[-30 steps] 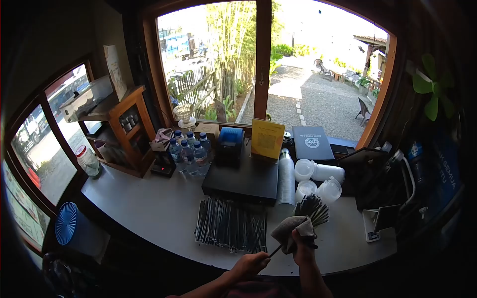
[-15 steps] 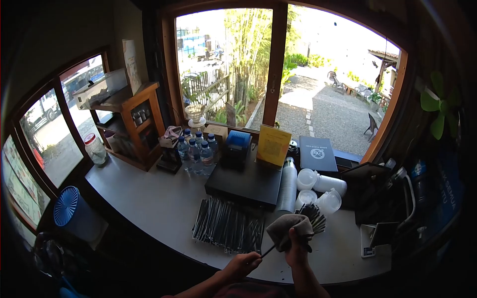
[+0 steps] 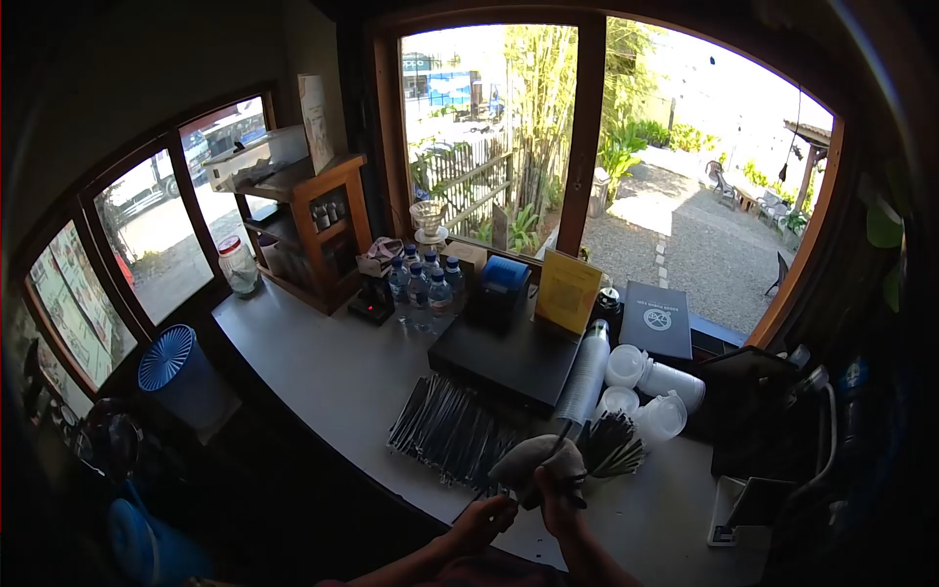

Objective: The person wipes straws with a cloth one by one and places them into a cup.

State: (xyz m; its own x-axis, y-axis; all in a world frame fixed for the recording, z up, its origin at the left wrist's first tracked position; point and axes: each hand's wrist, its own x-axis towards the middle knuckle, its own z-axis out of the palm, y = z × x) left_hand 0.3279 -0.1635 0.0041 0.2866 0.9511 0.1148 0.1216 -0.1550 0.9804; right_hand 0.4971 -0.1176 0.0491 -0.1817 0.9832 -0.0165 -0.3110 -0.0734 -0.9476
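My right hand is closed around a grey cloth, which is folded over its fingers. A thin black straw sticks up past the top of the cloth. Just left of it, my left hand is closed in a pinch by the cloth's lower edge; the straw's lower end is mostly hidden there. A wide pile of black straws in clear wrapping lies beyond my left hand. Beside the cloth on the right is a bunch of black straws, its ends fanned out.
Behind the straws stand a black box, a yellow sign, stacked clear cups and plastic lids. Water bottles are at the back. A white-edged device lies right; a blue-lidded bin stands left.
The view has turned left, shifting the scene rightward. My right hand and the cloth have come closer to my left hand, and a straw now shows above the cloth.
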